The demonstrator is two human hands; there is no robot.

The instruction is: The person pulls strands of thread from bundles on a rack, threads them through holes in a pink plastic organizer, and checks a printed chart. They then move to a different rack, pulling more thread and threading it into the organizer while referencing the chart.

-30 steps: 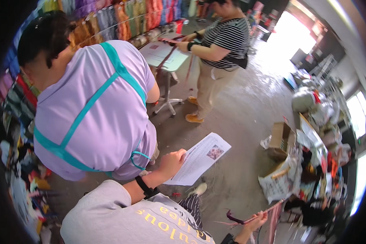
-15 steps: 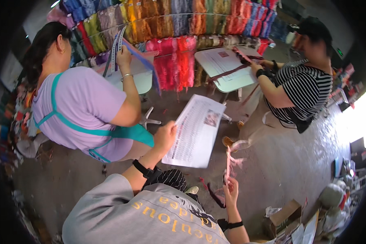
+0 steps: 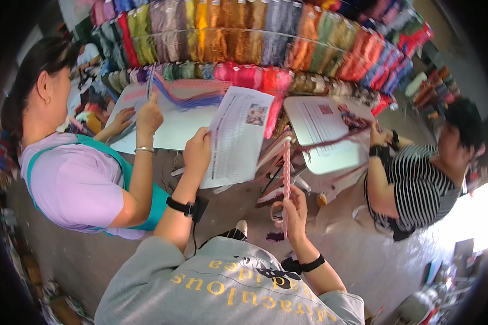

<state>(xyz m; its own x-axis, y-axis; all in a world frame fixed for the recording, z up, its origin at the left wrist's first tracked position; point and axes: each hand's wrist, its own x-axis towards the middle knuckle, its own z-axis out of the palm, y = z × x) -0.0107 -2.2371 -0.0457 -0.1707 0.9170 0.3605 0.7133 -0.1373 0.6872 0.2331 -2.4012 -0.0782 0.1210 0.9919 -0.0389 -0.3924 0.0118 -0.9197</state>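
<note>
My left hand [image 3: 198, 154] grips the left edge of a printed paper sheet [image 3: 236, 143], which carries rows of small print and a small picture. To the right of the sheet, my right hand [image 3: 296, 214] is closed around a long, narrow pink strip [image 3: 286, 170] held upright. Pale and reddish threads [image 3: 270, 157] fan out beside the strip's upper part. A ring-like loop [image 3: 276, 212] shows by my right fingers; its kind is unclear. Below that hand hangs a dark purple tuft [image 3: 275, 236].
At left, a person in a teal apron [image 3: 146, 203] holds a narrow strip at a white table [image 3: 184, 130]. At right, a person in a striped top [image 3: 417, 187] handles dark red threads over another white table [image 3: 328, 160]. Colourful yarn skeins [image 3: 228, 32] hang on racks behind.
My right hand has risen with the pink strip, now close beside the sheet. The sheet has shifted up and left in view. The view has shifted, showing more of both tables.
</note>
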